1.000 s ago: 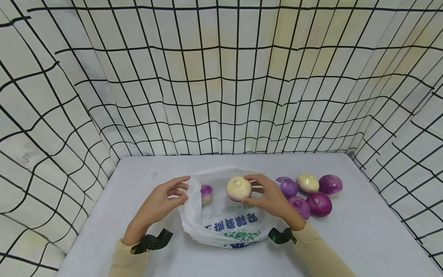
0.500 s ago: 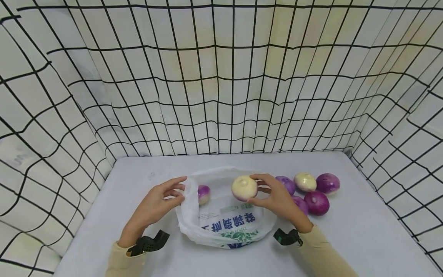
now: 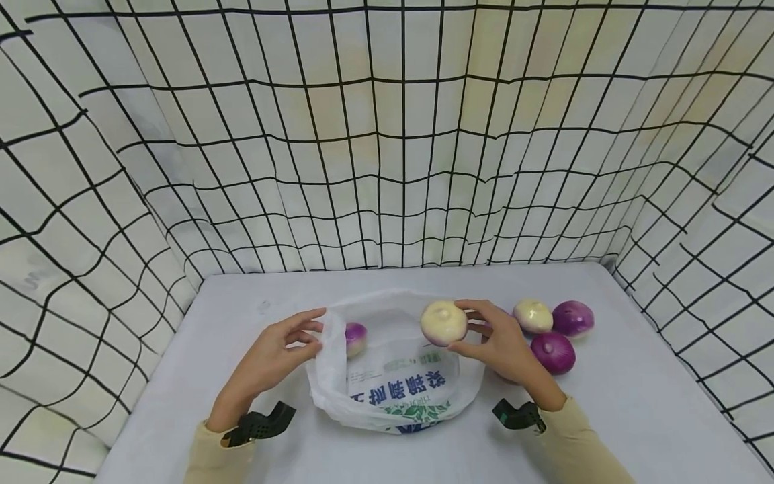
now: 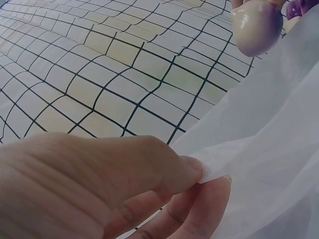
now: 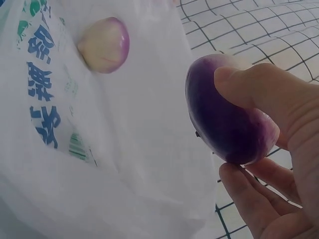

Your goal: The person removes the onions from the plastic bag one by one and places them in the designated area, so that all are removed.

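My left hand [image 3: 275, 356] pinches the left rim of a white plastic bag [image 3: 396, 420] with blue and green print; the left wrist view shows the film between thumb and fingertips. The bag lies with its mouth spread. Inside, toward its left, sits a purple-and-white turnip [image 3: 355, 339], which the right wrist view shows as a pale turnip [image 5: 105, 46] with a purple edge. My right hand [image 3: 504, 349] grips a second turnip [image 3: 443, 323], pale yellow on one side and deep purple on the other, above the bag's right part.
Right of the bag on the white table [image 3: 629, 403] lie a magenta onion-like bulb [image 3: 553, 353], a pale bulb [image 3: 533, 316] and a purple bulb [image 3: 573, 318]. More purple ones are mostly hidden behind my right hand. Walls covered by black netting [image 3: 387, 154] rise behind and beside the table.
My right hand has moved right with the turnip, from over the bag's middle toward its right rim, covering more of the loose bulbs. My left hand keeps holding the bag's rim.
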A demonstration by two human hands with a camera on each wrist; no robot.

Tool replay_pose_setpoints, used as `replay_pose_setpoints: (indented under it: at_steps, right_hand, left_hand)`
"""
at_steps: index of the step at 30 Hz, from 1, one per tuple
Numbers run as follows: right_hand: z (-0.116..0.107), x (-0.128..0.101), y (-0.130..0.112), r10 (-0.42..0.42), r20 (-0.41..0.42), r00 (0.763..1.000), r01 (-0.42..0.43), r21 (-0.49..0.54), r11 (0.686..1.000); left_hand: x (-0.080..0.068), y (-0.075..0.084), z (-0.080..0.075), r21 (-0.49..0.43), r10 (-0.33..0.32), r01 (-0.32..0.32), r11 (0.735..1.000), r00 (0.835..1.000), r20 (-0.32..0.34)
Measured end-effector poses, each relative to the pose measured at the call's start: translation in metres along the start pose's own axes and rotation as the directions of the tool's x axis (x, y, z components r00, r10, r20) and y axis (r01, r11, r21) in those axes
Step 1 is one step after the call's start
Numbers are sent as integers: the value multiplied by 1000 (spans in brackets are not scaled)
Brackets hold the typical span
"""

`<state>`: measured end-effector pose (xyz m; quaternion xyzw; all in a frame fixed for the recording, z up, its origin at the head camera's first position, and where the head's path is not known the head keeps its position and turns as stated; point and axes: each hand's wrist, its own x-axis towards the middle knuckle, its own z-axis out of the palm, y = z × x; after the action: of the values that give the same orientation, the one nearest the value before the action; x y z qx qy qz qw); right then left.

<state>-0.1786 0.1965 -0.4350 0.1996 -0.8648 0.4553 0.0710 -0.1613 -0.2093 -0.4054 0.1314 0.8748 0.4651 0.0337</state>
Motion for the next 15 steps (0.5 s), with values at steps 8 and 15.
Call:
replay_pose_setpoints:
  at_steps: [8, 15]
  right_hand:
    - [-20, -11, 11, 23, -50, 998, -24, -17, 1000]
    - [-40, -21, 22, 47, -101, 994, -50, -25, 998]
  left_hand:
    - [2, -1, 2, 1, -12, 12, 1000, 1000, 12]
    - [2, 2, 1, 25, -2, 2, 1000, 1000, 5]
